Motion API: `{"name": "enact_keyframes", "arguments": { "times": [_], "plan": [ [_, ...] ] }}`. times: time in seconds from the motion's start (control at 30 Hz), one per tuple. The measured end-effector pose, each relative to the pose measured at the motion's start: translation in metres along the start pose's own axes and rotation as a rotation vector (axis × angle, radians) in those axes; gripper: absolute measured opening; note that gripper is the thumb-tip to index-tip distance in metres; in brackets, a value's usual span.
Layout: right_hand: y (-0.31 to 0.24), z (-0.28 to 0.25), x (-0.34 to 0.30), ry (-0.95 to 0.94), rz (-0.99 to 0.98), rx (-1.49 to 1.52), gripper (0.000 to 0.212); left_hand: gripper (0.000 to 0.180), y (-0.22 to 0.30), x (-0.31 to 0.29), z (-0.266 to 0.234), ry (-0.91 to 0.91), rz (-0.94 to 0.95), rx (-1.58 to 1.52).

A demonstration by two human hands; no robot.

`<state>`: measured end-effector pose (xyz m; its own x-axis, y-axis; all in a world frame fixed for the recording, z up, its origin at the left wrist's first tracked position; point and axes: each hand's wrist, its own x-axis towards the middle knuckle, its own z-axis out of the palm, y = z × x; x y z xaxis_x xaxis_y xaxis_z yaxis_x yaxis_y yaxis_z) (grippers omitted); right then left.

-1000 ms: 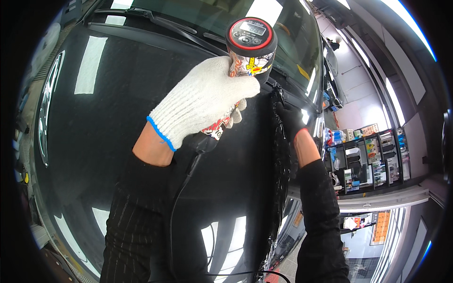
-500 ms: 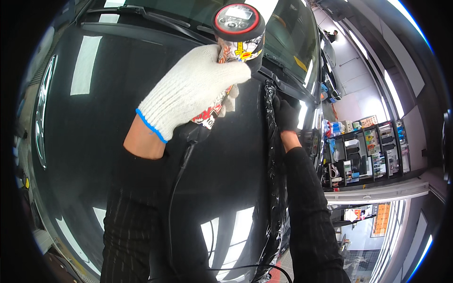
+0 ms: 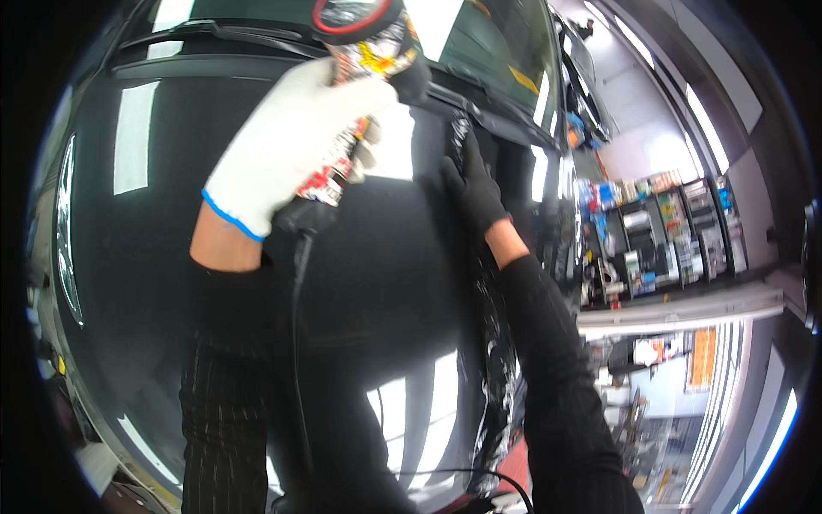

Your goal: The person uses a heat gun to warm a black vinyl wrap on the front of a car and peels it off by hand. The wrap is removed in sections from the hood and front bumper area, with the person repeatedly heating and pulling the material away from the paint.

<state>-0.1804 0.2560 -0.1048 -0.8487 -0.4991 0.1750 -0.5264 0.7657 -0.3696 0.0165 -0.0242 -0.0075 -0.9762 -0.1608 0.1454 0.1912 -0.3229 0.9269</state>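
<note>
This looks like a car workshop, with a glossy black hood and stocked shelves.

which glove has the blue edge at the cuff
The white knit glove on the left hand, holding the patterned corded tool. The black glove on the right hand shows no blue.

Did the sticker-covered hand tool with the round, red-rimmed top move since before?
Yes, the sticker-covered tool moved left, held by the white-gloved left hand, closer to the bend of the long black windshield wiper.
</note>
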Motion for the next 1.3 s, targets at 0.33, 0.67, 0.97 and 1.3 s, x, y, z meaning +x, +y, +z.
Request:
{"name": "enact_keyframes", "arguments": {
  "times": [0.33, 0.67, 0.97, 1.3],
  "plan": [
    [-0.05, -0.035, -0.272, -0.152, 0.529, -0.473, 0.073, 0.034, -0.003, -0.047, 0.005, 0.133, -0.102, 0.0],
    [-0.044, -0.019, -0.301, -0.2, 0.578, -0.219, 0.075, 0.034, 0.033, -0.084, 0.018, 0.122, -0.121, 0.087],
    [-0.013, -0.008, -0.375, 0.084, 0.216, -0.127, 0.1, 0.037, 0.063, -0.097, -0.004, 0.17, -0.056, 0.189],
    [-0.021, 0.014, -0.509, 0.071, 0.277, -0.048, 0.103, 0.043, 0.064, -0.107, -0.002, 0.177, -0.19, 0.152]
  ]
}}
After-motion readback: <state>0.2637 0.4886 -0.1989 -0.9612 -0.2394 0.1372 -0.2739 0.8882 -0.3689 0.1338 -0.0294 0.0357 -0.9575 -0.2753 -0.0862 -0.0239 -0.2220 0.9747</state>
